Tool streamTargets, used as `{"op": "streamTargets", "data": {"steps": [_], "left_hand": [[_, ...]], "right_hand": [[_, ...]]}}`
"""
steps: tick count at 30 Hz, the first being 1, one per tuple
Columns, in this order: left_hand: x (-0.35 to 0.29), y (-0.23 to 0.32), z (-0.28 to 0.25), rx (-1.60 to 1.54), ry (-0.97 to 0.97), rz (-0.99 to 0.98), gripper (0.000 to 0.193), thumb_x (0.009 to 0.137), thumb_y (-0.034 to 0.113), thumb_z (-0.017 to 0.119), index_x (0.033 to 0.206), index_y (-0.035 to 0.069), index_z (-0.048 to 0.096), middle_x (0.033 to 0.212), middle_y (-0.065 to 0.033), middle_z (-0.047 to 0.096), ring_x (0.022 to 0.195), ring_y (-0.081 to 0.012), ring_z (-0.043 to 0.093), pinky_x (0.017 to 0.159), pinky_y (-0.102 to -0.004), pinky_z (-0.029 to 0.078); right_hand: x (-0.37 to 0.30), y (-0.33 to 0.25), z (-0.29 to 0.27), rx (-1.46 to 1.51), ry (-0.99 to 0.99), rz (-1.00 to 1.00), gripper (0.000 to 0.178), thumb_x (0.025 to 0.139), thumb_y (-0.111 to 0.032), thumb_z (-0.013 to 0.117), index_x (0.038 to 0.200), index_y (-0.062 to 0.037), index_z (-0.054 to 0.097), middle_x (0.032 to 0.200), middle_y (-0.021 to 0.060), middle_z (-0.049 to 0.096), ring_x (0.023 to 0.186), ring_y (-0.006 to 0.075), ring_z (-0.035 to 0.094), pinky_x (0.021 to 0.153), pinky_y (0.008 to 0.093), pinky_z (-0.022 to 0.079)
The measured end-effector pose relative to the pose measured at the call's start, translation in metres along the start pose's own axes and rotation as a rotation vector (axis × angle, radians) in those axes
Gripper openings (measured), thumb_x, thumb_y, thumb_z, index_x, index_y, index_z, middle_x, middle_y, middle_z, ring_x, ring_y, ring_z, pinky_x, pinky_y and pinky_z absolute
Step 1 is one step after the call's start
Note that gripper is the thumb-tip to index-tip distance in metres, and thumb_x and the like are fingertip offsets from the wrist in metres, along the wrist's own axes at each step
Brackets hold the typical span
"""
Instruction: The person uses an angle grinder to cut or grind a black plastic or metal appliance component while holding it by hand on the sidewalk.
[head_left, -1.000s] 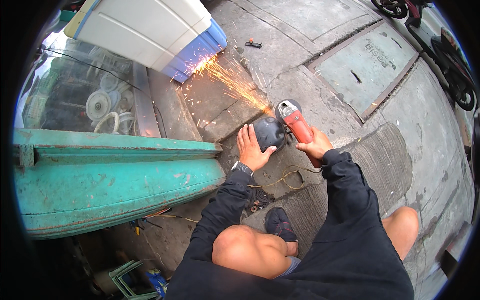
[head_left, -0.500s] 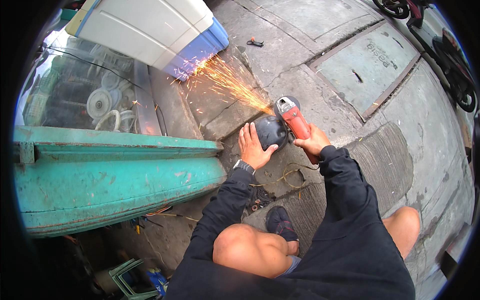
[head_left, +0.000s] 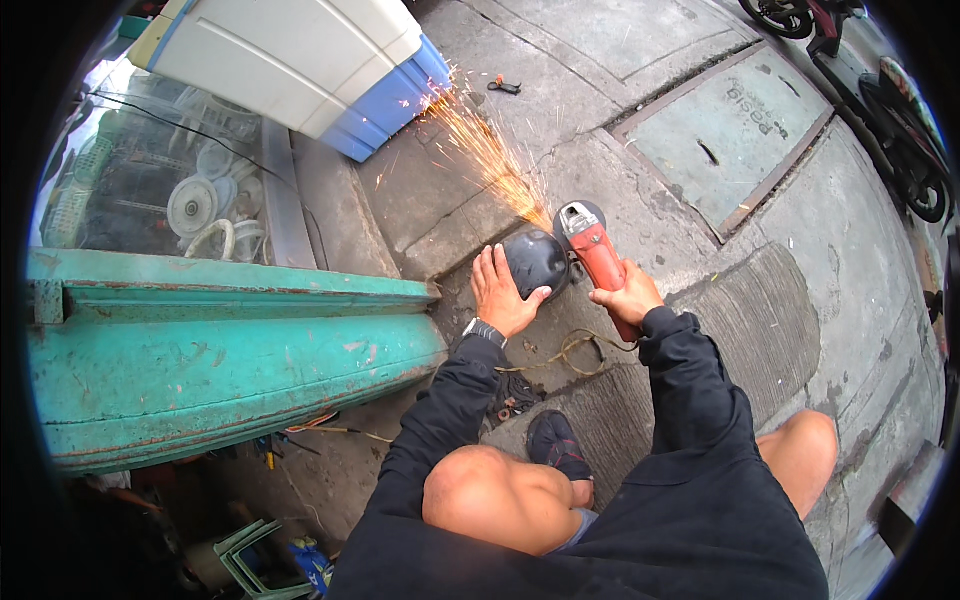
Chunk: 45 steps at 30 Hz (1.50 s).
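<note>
The grinder [head_left: 600, 262] is red and silver, and the round object [head_left: 538, 265] is black. The box [head_left: 290, 65] is white and blue (the sparks [head_left: 497, 165] near its corner are orange).

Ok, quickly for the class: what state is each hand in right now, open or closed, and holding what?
Left hand: open, spread against the rounded black object.
Right hand: closed around the red angle grinder.

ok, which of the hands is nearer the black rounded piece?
Left. The left hand rests on the left side of the black rounded piece; the right hand is off to its right, gripping the red grinder.
</note>
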<state>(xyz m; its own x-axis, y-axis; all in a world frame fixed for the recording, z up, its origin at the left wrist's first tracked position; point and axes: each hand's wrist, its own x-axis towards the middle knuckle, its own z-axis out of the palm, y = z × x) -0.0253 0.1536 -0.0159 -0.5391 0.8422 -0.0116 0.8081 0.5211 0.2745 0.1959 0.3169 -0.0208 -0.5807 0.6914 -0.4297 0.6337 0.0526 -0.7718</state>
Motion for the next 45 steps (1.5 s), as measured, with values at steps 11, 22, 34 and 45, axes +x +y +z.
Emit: {"op": "streamTargets", "data": {"steps": [11, 22, 34, 45], "left_hand": [[-0.002, 0.003, 0.003, -0.034, 0.048, -0.011, 0.119, 0.080, 0.057, 0.084, 0.161, -0.004, 0.022, 0.162, -0.0316, 0.028, 0.152, -0.0495, 0.023, 0.123, -0.0622, 0.021], [-0.002, 0.006, 0.003, -0.027, 0.025, -0.046, 0.120, 0.080, 0.057, 0.084, 0.160, -0.006, 0.021, 0.162, -0.0318, 0.027, 0.152, -0.0489, 0.022, 0.124, -0.0608, 0.020], [-0.003, 0.006, 0.006, -0.018, 0.056, -0.041, 0.119, 0.081, 0.060, 0.082, 0.160, -0.006, 0.021, 0.162, -0.0320, 0.028, 0.152, -0.0495, 0.023, 0.124, -0.0613, 0.021], [-0.004, 0.008, 0.005, 0.002, 0.050, -0.069, 0.119, 0.082, 0.059, 0.081, 0.160, -0.006, 0.021, 0.162, -0.0319, 0.028, 0.151, -0.0496, 0.024, 0.124, -0.0582, 0.022]], "right_hand": [[0.021, -0.010, 0.007, 0.014, -0.009, -0.021, 0.077, 0.072, -0.044, 0.087, 0.124, 0.0050, 0.060, 0.114, 0.0293, 0.071, 0.106, 0.0418, 0.072, 0.092, 0.0468, 0.055], [-0.002, 0.006, 0.006, 0.031, -0.001, 0.004, 0.079, 0.071, -0.046, 0.088, 0.125, 0.0049, 0.059, 0.115, 0.0297, 0.071, 0.106, 0.0430, 0.071, 0.093, 0.0475, 0.055], [0.020, -0.009, 0.009, 0.019, -0.015, 0.000, 0.081, 0.071, -0.045, 0.088, 0.127, 0.0055, 0.058, 0.116, 0.0301, 0.071, 0.108, 0.0430, 0.071, 0.094, 0.0474, 0.055], [-0.005, 0.004, 0.007, 0.051, 0.007, 0.002, 0.082, 0.071, -0.047, 0.088, 0.127, 0.0056, 0.059, 0.116, 0.0297, 0.071, 0.108, 0.0425, 0.071, 0.094, 0.0473, 0.055]]}}
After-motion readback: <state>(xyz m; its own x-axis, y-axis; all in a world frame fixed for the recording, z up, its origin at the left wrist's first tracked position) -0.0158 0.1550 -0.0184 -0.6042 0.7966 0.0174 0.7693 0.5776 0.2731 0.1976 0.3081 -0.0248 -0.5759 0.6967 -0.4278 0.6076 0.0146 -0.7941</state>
